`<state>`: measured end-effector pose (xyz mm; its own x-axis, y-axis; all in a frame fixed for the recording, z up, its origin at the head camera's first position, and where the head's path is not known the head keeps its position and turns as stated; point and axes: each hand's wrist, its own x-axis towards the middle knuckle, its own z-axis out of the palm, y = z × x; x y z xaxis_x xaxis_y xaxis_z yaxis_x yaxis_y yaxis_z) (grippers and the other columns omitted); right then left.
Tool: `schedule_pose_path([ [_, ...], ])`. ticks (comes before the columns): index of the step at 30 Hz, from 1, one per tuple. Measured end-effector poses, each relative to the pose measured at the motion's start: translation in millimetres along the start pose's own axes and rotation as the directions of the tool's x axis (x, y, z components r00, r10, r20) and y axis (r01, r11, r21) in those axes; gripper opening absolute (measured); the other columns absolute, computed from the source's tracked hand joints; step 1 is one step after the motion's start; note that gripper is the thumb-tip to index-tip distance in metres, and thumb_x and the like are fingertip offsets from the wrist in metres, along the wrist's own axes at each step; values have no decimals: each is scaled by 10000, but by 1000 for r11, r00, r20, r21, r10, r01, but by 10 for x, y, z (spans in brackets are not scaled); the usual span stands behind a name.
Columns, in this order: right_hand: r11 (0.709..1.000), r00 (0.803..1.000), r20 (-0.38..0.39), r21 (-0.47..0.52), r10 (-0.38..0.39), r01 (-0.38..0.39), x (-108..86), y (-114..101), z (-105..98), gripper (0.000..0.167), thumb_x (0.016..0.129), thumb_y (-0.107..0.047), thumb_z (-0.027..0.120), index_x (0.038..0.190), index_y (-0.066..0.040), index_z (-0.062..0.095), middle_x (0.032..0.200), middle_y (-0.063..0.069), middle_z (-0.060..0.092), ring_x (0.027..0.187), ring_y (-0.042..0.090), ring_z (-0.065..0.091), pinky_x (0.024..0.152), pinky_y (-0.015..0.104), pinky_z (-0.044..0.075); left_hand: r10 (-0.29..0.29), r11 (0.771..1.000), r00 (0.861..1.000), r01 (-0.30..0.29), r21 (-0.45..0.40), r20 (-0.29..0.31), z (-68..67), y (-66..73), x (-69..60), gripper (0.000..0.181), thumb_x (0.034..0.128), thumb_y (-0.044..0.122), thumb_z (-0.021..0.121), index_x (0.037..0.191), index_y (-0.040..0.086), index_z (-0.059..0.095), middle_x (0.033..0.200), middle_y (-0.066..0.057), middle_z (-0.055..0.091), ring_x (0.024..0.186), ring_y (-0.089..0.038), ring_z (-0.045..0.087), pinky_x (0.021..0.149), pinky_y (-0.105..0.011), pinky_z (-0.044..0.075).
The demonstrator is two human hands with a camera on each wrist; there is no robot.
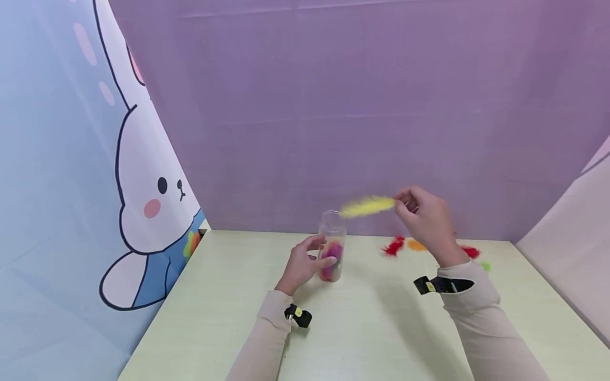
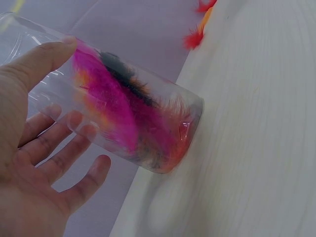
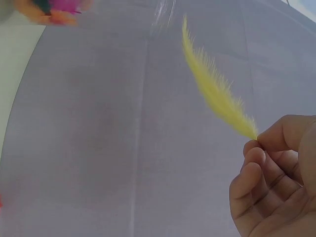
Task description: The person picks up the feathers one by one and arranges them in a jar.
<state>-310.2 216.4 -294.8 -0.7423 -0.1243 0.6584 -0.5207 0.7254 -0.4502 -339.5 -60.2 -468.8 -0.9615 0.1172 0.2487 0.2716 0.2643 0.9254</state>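
Note:
A clear plastic jar (image 1: 336, 233) stands on the table, with magenta, orange, dark green and red feathers (image 2: 118, 103) packed in its lower part. My left hand (image 1: 303, 264) grips the jar from its left side, thumb on one side and fingers curled round the other. Between thumb and forefinger, my right hand (image 1: 427, 219) pinches one end of a yellow feather (image 1: 367, 206). The feather points left, its free tip close to the jar's open mouth in the head view. In the right wrist view the same yellow feather (image 3: 215, 91) is seen whole, its tip up and left.
Behind and right of the jar lie a red feather (image 1: 394, 246), an orange feather (image 1: 416, 245), another red feather (image 1: 471, 251) and a green feather (image 1: 485, 266). A purple cloth backdrop (image 1: 381, 106) rises at the table's (image 1: 229, 307) far edge. A rabbit-printed curtain (image 1: 52, 211) hangs left.

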Motion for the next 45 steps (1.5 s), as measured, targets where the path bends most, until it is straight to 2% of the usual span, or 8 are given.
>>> schedule_pose_path([
  [10,993,991,56,5,-118,118,139,-148,139,122,922,-29,617,985,-54,719,781,55,712,650,146,607,591,226,466,2,1000,1000,-2,4,-5,-1,1,4,664,807,378,878,1381,167,620,1315,-56,686,1246,-259,621,977,-458,561],
  [20,993,983,144,9,-115,115,213,-273,311,122,918,-19,623,992,-27,720,806,85,724,680,179,629,624,278,518,15,1000,1000,-15,6,1,4,-13,9,669,806,378,878,1384,165,618,1303,-56,692,1236,-247,626,968,-441,569],
  [32,995,965,245,4,-93,95,205,-374,492,145,930,-58,631,1044,-23,714,831,77,734,694,177,640,639,308,537,-6,1000,1000,6,12,-8,16,2,7,643,793,403,884,1344,179,638,1285,-50,696,1229,-249,628,958,-432,574],
  [45,994,960,259,23,-108,106,138,-385,656,122,940,-93,631,1031,-74,711,828,39,735,695,160,640,658,340,546,-21,999,1000,21,26,-9,14,36,1,693,798,417,878,1384,162,610,1303,-64,691,1233,-248,626,954,-424,574],
])
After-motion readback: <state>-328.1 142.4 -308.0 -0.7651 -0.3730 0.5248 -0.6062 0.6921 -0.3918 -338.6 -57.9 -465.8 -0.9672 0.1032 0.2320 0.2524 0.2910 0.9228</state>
